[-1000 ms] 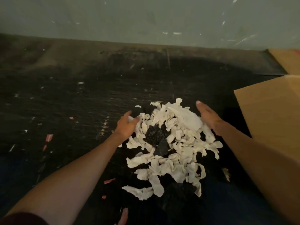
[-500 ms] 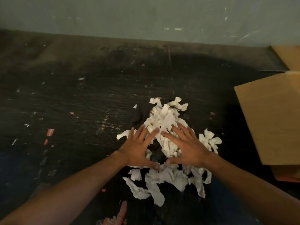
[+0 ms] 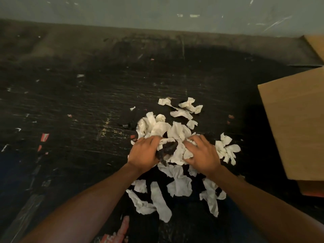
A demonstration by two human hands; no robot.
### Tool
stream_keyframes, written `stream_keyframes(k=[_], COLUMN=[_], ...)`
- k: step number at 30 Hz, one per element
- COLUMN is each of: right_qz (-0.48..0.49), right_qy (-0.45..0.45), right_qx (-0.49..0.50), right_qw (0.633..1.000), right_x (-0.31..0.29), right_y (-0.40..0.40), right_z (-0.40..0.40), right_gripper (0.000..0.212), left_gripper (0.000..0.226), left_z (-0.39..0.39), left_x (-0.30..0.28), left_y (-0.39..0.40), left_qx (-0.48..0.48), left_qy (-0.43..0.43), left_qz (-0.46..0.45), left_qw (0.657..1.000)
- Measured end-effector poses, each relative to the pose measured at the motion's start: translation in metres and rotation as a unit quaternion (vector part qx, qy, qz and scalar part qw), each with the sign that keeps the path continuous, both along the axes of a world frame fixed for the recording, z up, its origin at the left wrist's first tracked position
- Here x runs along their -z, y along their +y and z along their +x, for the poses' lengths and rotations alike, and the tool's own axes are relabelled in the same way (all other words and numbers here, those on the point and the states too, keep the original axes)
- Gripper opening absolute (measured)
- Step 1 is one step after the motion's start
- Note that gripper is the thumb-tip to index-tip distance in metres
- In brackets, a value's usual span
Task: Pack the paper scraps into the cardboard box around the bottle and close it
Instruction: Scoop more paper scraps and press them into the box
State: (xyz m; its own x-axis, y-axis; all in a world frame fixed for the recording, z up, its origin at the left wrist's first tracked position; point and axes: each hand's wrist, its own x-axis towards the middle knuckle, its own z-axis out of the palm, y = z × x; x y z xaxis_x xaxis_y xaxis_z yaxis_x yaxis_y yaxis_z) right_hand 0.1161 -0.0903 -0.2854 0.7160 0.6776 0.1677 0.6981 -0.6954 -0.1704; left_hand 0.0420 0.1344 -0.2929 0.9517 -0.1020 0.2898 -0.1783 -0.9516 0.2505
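A loose heap of white paper scraps (image 3: 177, 130), with a few black pieces mixed in, lies on the dark scuffed tabletop (image 3: 87, 106). My left hand (image 3: 144, 153) grips a bunch of white and black scraps at the heap's left side. On the right side my right hand (image 3: 203, 152) is curled over and clutching white scraps. More scraps lie loose in front of and behind both hands. A brown cardboard box (image 3: 294, 123) shows at the right edge, only its flap and side in view. The bottle is out of sight.
A grey-green wall (image 3: 157, 13) runs along the table's far edge. Small red and white bits of debris (image 3: 43, 137) dot the tabletop at the left. Another strip of cardboard (image 3: 315, 44) sits at the far right corner.
Both hands came in from the heap's outer sides, pressed flat on its middle, and have now curled their fingers shut on bunches of scraps. The heap is drawn together.
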Motion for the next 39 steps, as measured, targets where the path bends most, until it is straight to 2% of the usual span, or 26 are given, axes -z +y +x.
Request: stream_keyframes(k=[4,7,9,13,15,17,20,25,30,39], right_qz=[0.087,0.138,0.196,0.253,0.286,0.293,0.295,0.292,0.281,0.275], right_qy=[0.014,0.074,0.129,0.193,0.207,0.214,0.214,0.264,0.262,0.220], right_qx=[0.031,0.103,0.146,0.210,0.205,0.207,0.224,0.247,0.239,0.253], right_qw=[0.996,0.982,0.961,0.925,0.913,0.908,0.904,0.885,0.892,0.901], right_x=[-0.002,0.002,-0.001,-0.008,-0.009,-0.009,-0.015,0.001,0.005,-0.031], right_y=[0.004,0.003,0.007,0.014,0.009,0.001,-0.009,-0.032,-0.043,-0.072], right_z=[0.000,-0.003,-0.008,-0.005,0.002,0.013,0.024,0.035,0.045,0.070], right_gripper=[0.054,0.045,0.043,0.042,0.029,0.018,0.012,0.011,0.010,0.014], left_gripper=[0.044,0.045,0.045,0.036,0.034,0.033,0.034,0.031,0.030,0.035], left_z=[-0.003,-0.011,-0.014,-0.007,0.001,0.009,0.015,0.007,0.004,0.007], left_x=[-0.007,-0.003,-0.001,0.000,0.001,-0.001,0.000,0.013,0.016,-0.024], left_y=[0.003,0.001,-0.001,0.003,0.004,0.004,0.002,-0.002,-0.004,-0.012], left_qx=[-0.056,-0.110,-0.141,-0.197,-0.215,-0.223,-0.224,-0.254,-0.285,-0.284], left_qy=[0.035,0.082,0.112,0.101,0.091,0.095,0.094,0.125,0.124,0.099], left_qz=[-0.037,-0.114,-0.153,-0.217,-0.239,-0.254,-0.270,-0.288,-0.302,-0.302], left_qw=[0.997,0.984,0.972,0.951,0.943,0.936,0.932,0.915,0.901,0.904])
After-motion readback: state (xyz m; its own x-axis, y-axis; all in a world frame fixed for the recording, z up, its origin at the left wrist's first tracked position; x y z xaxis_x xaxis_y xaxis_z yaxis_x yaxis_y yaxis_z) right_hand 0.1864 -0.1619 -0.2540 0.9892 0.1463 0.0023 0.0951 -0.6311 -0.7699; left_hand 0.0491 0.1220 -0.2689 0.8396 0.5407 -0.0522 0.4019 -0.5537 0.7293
